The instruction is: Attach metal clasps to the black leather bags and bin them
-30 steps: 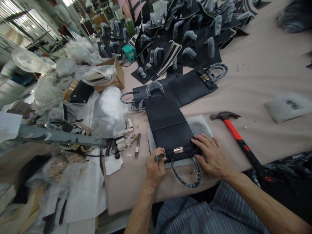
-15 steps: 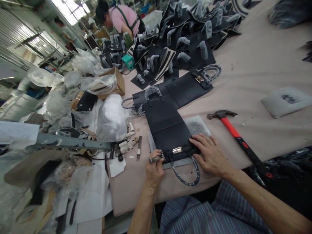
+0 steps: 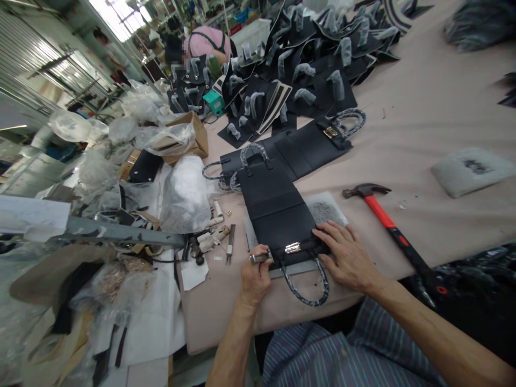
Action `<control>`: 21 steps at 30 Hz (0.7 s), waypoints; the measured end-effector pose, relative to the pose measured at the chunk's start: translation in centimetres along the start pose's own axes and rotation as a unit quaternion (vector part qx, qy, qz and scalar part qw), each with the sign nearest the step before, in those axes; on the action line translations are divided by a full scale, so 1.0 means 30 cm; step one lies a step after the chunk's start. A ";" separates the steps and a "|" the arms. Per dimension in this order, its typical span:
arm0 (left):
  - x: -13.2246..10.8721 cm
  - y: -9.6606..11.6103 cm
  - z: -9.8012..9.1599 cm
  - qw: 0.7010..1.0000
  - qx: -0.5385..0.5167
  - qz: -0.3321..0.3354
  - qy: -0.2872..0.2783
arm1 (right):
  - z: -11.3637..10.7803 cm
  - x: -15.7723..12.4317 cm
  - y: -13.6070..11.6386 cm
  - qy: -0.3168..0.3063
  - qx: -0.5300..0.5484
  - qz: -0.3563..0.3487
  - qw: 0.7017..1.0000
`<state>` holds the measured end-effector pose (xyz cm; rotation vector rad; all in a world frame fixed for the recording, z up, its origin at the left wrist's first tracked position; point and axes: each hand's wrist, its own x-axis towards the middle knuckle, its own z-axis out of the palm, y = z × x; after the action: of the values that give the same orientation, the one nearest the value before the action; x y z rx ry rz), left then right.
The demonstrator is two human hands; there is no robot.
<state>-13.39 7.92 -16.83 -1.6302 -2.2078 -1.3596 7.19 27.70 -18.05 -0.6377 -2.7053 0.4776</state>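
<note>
A black leather handbag panel (image 3: 278,209) lies flat before me, with a shiny metal clasp (image 3: 292,248) near its front edge. Its plastic-wrapped handle (image 3: 306,298) loops toward me over the table. My left hand (image 3: 256,277) is closed around a short metal punch (image 3: 258,258), whose tip meets the panel's left front corner. Spread across the panel's right edge, my right hand (image 3: 346,255) presses with its fingers apart. Under the panel sits a pale slab (image 3: 324,207), mostly covered. A claw hammer (image 3: 387,217) with a red and black handle rests to the right.
Behind lies another black bag panel (image 3: 310,148), and farther back a heap of black pieces (image 3: 306,75) with wrapped handles. A pronged tool (image 3: 230,244) is left of my hand. A wrapped block (image 3: 471,169) sits at right. A co-worker (image 3: 209,45) bends over beyond the heap.
My left hand has tilted the punch slightly, bringing its end a little right and up. My right hand and the panel stay in place. The co-worker has bent lower.
</note>
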 end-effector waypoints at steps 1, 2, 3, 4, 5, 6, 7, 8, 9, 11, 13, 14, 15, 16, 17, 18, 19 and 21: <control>0.003 0.001 0.000 1.000 -0.002 0.000 -0.001 | -0.001 0.000 0.000 0.001 0.000 -0.001 1.000; 0.005 0.001 0.001 1.000 -0.004 -0.001 -0.002 | -0.001 0.000 -0.001 0.001 -0.001 -0.001 1.000; 0.006 0.002 0.002 1.000 -0.007 -0.003 -0.001 | 0.000 -0.001 -0.001 0.002 -0.001 -0.002 1.000; 0.006 0.002 0.002 1.000 -0.010 -0.007 -0.001 | 0.001 -0.002 0.000 0.002 -0.001 -0.002 1.000; 0.005 0.002 0.003 1.000 -0.012 -0.012 -0.002 | 0.003 -0.003 0.001 0.003 0.000 -0.002 1.000; 0.002 0.001 0.004 1.000 -0.014 -0.017 -0.004 | 0.005 -0.005 0.002 0.003 0.003 -0.002 1.000; -0.001 0.001 0.006 1.000 -0.013 -0.022 -0.006 | 0.006 -0.007 0.005 0.004 0.009 -0.003 1.000; -0.005 0.000 0.007 1.000 -0.012 -0.028 -0.007 | 0.006 -0.008 0.009 0.006 0.018 -0.006 1.000; -0.008 -0.001 0.009 0.999 -0.010 -0.035 -0.007 | 0.004 -0.009 0.015 0.010 0.030 -0.010 0.999; -0.015 -0.002 0.013 0.999 -0.010 -0.049 -0.007 | -0.010 -0.010 0.033 0.031 0.063 -0.023 0.997; -0.018 -0.001 0.017 0.998 -0.015 -0.056 -0.010 | -0.042 -0.009 0.064 0.071 0.081 -0.023 0.994; -0.018 0.000 0.019 0.998 -0.018 -0.057 -0.011 | -0.064 -0.010 0.086 0.096 0.077 -0.013 0.992; -0.018 0.001 0.020 0.998 -0.019 -0.057 -0.012 | -0.087 -0.012 0.112 0.121 0.062 0.006 0.991; -0.018 0.002 0.022 0.998 -0.020 -0.056 -0.012 | -0.111 -0.017 0.141 0.141 0.039 0.031 0.989; -0.019 0.003 0.023 0.998 -0.022 -0.056 -0.011 | -0.133 -0.026 0.175 0.151 0.010 0.060 0.987; -0.020 0.003 0.023 0.998 -0.023 -0.056 -0.009 | -0.151 -0.038 0.210 0.153 -0.021 0.091 0.984; -0.022 0.003 0.024 0.998 -0.023 -0.057 -0.006 | -0.164 -0.054 0.246 0.146 -0.051 0.120 0.981; -0.028 0.001 0.026 0.998 -0.023 -0.060 -0.002 | -0.169 -0.094 0.315 0.113 -0.092 0.168 0.975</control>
<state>-12.67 7.84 -17.71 -1.5394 -2.3279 -1.4476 14.98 35.59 -17.84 -1.1390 -2.4487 0.2137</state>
